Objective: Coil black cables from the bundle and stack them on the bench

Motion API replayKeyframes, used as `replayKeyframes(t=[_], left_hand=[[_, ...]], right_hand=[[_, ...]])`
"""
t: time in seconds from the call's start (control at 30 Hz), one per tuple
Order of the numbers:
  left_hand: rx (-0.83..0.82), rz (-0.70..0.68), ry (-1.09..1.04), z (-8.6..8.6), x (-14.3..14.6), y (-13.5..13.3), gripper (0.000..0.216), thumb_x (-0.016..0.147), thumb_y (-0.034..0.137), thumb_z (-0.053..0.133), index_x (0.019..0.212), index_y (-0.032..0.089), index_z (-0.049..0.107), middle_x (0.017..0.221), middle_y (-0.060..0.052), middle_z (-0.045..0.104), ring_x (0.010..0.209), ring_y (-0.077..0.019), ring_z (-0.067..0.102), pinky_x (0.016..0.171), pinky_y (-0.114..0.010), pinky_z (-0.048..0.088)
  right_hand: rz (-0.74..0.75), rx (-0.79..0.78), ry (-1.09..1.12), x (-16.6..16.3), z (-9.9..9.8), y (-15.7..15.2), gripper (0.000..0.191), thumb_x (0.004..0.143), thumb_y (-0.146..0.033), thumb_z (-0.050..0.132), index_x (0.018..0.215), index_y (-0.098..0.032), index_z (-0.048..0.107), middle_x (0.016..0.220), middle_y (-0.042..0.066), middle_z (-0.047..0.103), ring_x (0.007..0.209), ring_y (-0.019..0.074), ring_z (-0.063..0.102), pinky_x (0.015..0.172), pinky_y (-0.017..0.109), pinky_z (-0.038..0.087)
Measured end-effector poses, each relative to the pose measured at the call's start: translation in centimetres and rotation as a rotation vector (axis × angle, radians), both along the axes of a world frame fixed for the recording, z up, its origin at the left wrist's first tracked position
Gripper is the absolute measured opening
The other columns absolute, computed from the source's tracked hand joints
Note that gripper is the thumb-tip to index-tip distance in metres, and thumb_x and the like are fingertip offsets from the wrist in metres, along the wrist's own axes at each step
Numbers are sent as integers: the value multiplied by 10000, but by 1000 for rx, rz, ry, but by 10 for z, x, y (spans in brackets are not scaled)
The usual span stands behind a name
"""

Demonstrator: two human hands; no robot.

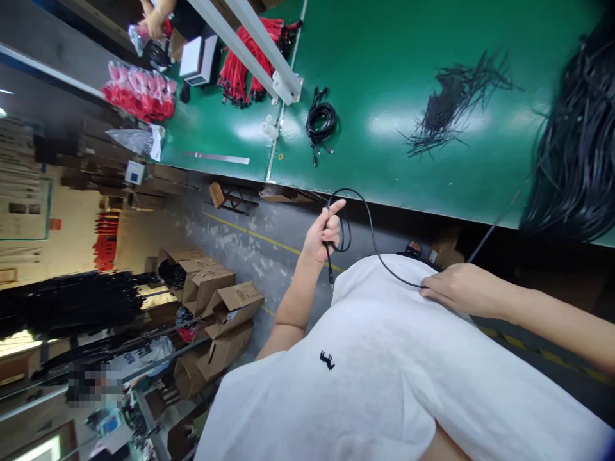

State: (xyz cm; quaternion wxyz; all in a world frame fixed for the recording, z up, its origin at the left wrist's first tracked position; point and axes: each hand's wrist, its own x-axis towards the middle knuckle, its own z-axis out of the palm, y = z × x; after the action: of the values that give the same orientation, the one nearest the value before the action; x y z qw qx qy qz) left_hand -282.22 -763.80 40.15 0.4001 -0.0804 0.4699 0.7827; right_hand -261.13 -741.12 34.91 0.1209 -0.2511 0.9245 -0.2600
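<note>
A thin black cable (372, 224) runs in a loop between my two hands, in front of the white shirt. My left hand (325, 235) is closed round one end of it, index finger stretched out; a connector hangs below that hand and a small loop shows beside it. My right hand (446, 288) pinches the cable farther along, near the shirt. From there the cable goes on up toward a large pile of black cables (571, 141) on the green table (384, 173). A coiled bundle of black cables (321, 121) lies on the table ahead of my left hand.
Loose short black ties (449, 102) lie mid-table. Red cables (254, 57), white posts (283, 86) and a metal ruler (218, 157) are at the left. Another person's hand (154, 22) works at the far left. Cardboard boxes (235, 301) stand on the floor.
</note>
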Motion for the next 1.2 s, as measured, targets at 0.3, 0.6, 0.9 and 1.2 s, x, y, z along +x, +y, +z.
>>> replayKeyframes(t=[0.3, 0.6, 0.9, 1.2], left_hand=[[20, -1026, 73, -12, 38, 52, 579, 767, 643, 725, 1006, 121, 649, 774, -110, 762, 621, -180, 720, 566, -241, 543], [34, -786, -151, -16, 41, 53, 336, 971, 396, 557, 892, 104, 703, 372, 78, 404, 239, -27, 222, 304, -151, 192], [-60, -333, -185, 20, 30, 42, 560, 1075, 351, 213, 887, 157, 704, 402, 134, 33, 312, -22, -132, 289, -146, -28], [-4, -484, -300, 18, 38, 49, 499, 1065, 322, 262, 1002, 152, 727, 362, 119, 160, 248, -38, -5, 270, -158, 52]], right_hand=[[-207, -275, 8, -71, 49, 55, 454, 1012, -520, 369, 908, -196, 671, 870, 66, 707, 758, 176, 621, 673, 273, 394], [-267, -427, -52, -86, 33, 50, 394, 942, -526, 450, 806, -235, 679, 816, 5, 697, 755, 164, 608, 712, 270, 404], [-686, -70, 85, -71, -44, 145, 412, 1008, -386, 424, 1049, -115, 731, 1152, 123, 715, 1117, 199, 599, 1060, 375, 313], [-976, 508, 48, -13, -37, 224, 482, 1041, -338, 352, 1022, -37, 728, 1136, 266, 668, 1138, 241, 588, 819, 415, 313]])
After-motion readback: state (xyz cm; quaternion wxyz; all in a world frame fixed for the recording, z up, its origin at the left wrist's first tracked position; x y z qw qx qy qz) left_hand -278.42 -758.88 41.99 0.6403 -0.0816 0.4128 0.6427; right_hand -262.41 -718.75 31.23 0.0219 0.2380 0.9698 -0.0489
